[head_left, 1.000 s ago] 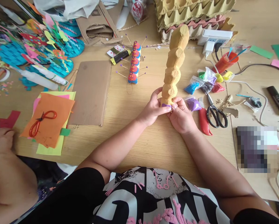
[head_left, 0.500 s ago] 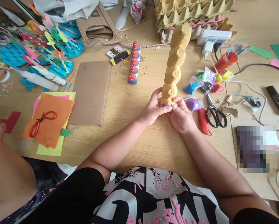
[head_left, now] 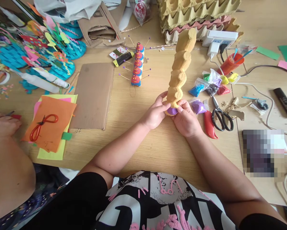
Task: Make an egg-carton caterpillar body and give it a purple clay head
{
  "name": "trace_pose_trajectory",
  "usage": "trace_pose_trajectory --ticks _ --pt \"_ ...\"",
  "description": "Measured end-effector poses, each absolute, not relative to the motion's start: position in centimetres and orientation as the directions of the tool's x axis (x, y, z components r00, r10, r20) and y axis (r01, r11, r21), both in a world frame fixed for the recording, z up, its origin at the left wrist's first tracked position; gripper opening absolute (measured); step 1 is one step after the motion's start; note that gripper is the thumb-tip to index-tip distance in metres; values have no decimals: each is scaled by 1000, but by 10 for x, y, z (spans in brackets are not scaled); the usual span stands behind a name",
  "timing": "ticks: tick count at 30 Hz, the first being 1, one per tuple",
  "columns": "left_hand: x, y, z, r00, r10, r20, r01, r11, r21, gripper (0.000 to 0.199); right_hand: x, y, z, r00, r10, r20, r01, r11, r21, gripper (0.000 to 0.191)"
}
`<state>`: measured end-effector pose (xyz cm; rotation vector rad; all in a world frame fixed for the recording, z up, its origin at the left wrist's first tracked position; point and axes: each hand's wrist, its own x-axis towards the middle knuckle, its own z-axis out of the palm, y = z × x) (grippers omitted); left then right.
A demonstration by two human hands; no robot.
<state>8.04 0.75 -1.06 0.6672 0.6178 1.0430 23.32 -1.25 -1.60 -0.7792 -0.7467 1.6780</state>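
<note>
Between my two hands stands a long, bumpy yellow egg-carton strip (head_left: 181, 60), tilted with its far end raised. On its near end sits a patch of purple clay (head_left: 172, 111). My left hand (head_left: 156, 111) grips the left side of that end, its thumb lying just above the purple patch. From the right, my right hand (head_left: 186, 117) pinches the same end, thumb at the edge of the clay. Just right of my fingers lies a bag of purple clay (head_left: 198, 106). The underside of the strip is hidden.
Beyond my left hand stands a red-and-blue caterpillar figure (head_left: 137, 65) with pin-like legs. A cardboard sheet (head_left: 93, 95) and orange paper (head_left: 53, 134) lie left. Black scissors (head_left: 222, 116) and a red utility knife (head_left: 209, 124) lie right. A co-worker's hand (head_left: 3, 123) is far left.
My left thumb has shifted up off the purple clay, so more of it shows. The strip's far end has dropped slightly. The co-worker's hand has moved right, over the red paper.
</note>
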Motion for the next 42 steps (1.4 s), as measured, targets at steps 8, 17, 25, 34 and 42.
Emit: trace_pose_trajectory --ticks 8,17,25,34,42 --pt "80 8 -13 381 913 -146 -519 342 783 76 231 -11 -18 -192 972 -133 -612 -225 -759 38" --pt "81 8 -12 365 919 -148 -539 338 772 73 232 -12 -17 -188 972 -141 -562 -224 -796 40" --pt "83 9 -14 348 920 -179 -549 355 757 71 231 -10 -19 -142 976 -166 -587 -218 -780 36" --pt "84 8 -14 344 928 -141 -539 318 780 83 232 -12 -16 -187 973 -138 -578 -223 -785 41" --pt "83 9 -15 333 928 -167 -532 331 779 87 233 -10 -18 -190 969 -159 -564 -240 -790 40"
